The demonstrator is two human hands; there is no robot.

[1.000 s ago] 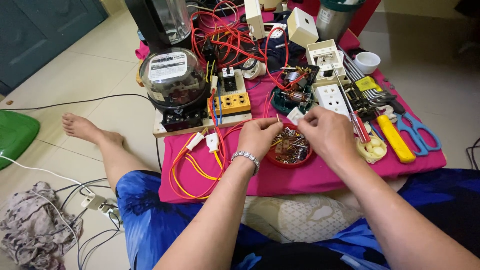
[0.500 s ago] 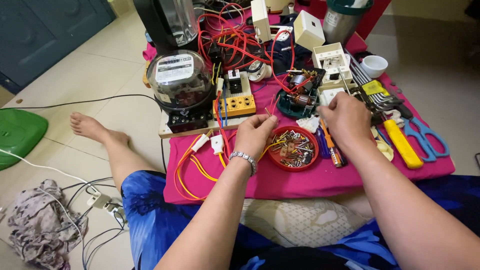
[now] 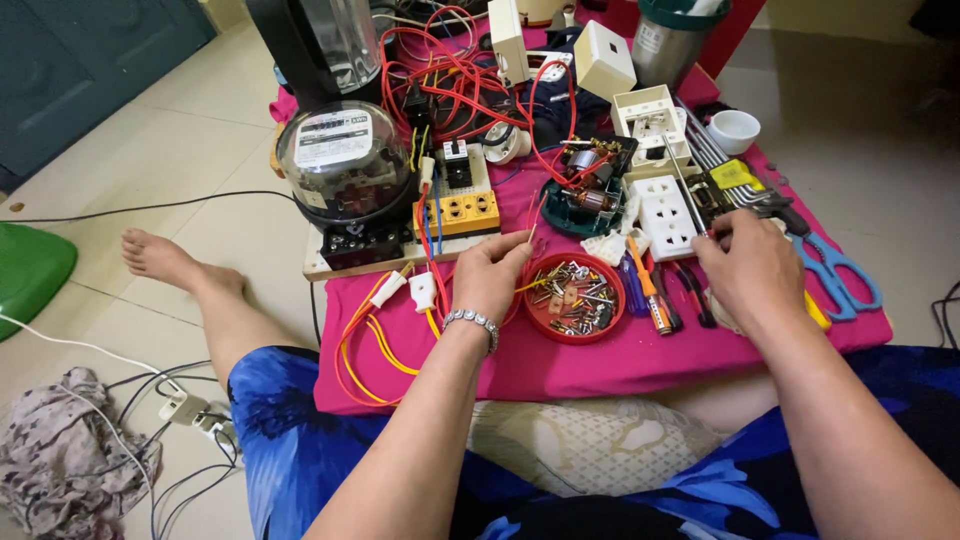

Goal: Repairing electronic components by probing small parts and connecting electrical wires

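**Bare wire end pinched over the screw dish**

Head view: my left hand pinches a thin red wire, stiff, pointing up and away. Just beside it, a round red dish of metal screws. My right hand, fingers curled, covers tools on the pink cloth; grip unclear. Blue scissors lie beyond.

Both arms are bare of sleeves. The left hand wears a silver beaded bracelet at its wrist. Blue patterned cloth covers the lap; one foot is bare.
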